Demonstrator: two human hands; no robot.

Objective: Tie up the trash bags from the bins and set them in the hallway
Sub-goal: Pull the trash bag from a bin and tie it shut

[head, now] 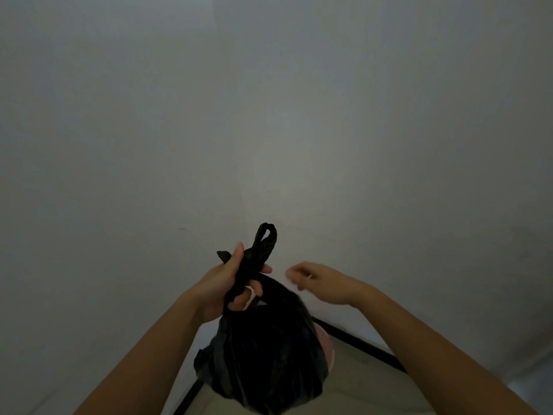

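Left hand [227, 283] grips twisted neck of black trash bag [263, 354]; bag hangs below hand. Right hand [317, 281] beside, loose, holding nothing. Bag looks soft, slippery, light. Hold at neck.

A pale grey left wall [104, 145] and a pale grey right wall [419, 145] are meeting in a far corner, closing off the way forward. A full black plastic trash bag [263, 354] is hanging in the near middle, blocking it and hiding most of a pink round rim [326, 350] behind its right side. The left hand [227, 283] is gripping the bag's twisted neck, taking up that side. The right hand [317, 280] is hovering just right of the neck, holding nothing, a narrow gap lying between them. Open air is lying above the bag's upright loops [266, 238]. A thin black skirting strip [359, 344] is edging the beige floor [359, 387], which is showing open right of the bag.
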